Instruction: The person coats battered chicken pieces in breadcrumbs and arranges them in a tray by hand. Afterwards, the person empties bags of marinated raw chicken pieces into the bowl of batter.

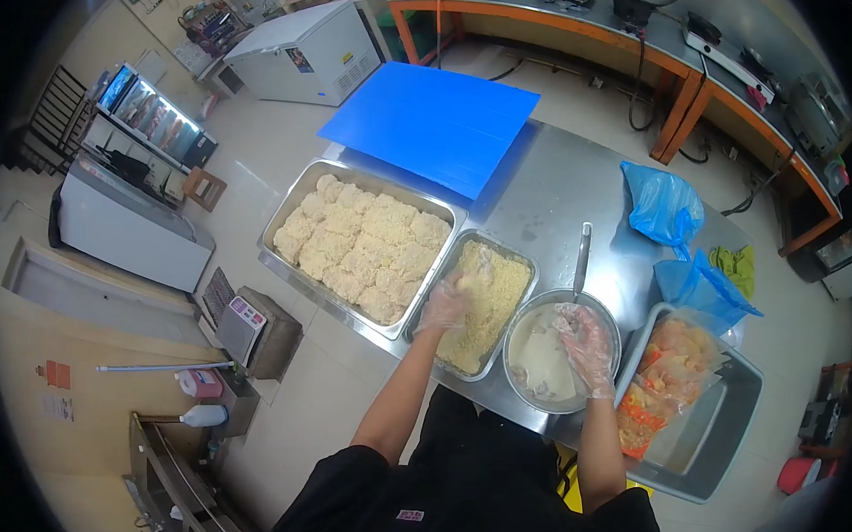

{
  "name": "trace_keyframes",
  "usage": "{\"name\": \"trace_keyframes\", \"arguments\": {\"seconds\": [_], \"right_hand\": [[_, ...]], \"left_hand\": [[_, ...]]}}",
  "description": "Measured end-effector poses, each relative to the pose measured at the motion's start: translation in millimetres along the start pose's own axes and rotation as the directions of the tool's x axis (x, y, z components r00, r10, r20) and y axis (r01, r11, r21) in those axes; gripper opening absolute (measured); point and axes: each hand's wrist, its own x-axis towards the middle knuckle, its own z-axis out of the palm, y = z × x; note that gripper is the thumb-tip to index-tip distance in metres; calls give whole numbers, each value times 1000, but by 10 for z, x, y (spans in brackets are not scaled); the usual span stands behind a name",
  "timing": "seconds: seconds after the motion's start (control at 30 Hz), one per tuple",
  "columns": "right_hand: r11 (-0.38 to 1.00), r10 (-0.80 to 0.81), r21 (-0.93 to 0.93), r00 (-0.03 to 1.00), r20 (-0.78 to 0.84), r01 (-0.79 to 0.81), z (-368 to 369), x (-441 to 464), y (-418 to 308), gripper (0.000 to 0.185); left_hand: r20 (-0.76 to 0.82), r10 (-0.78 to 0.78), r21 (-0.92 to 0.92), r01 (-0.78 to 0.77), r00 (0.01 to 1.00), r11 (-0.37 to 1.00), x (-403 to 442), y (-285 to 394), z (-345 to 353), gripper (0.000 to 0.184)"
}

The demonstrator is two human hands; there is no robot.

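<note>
My left hand, in a clear plastic glove, is at the left side of a metal tray of yellowish crumbs. A crumb-covered piece lies beside its fingers; its grip is unclear. My right hand, also gloved, reaches over a round metal bowl of white batter, fingers spread and coated with batter. A metal handle rises from the bowl's far rim. Left of the crumbs, a large steel tray is filled with coated pieces.
A grey tub with bagged orange food stands at the right. Blue plastic bags and a green cloth lie behind it. A blue board covers the steel table's far left corner.
</note>
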Motion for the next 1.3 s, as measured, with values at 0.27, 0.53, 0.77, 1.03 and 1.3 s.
{"name": "trace_keyframes", "arguments": {"seconds": [0.27, 0.53, 0.77, 1.03, 1.3], "right_hand": [[999, 3, 42, 1000, -13, -2, -10, -42, 70, 40], [997, -76, 27, 997, 5, 76, 46, -62, 237, 43], [998, -63, 24, 998, -5, 63, 31, -71, 187, 40], [998, -24, 64, 1000, -16, 25, -4, -58, 50, 37], [992, -27, 123, 997, -72, 36, 117, -158, 344, 40]], "left_hand": [[91, 68, 582, -108, 994, 806, -436, -402, 161, 74], [-286, 227, 146, -192, 931, 970, -348, -534, 379, 52], [61, -152, -176, 161, 986, 971, -375, 149, 0, 47], [-149, 552, 589, -375, 821, 716, -339, -193, 690, 86], [-36, 323, 705, -205, 946, 679, 401, 375, 677, 88]]}}
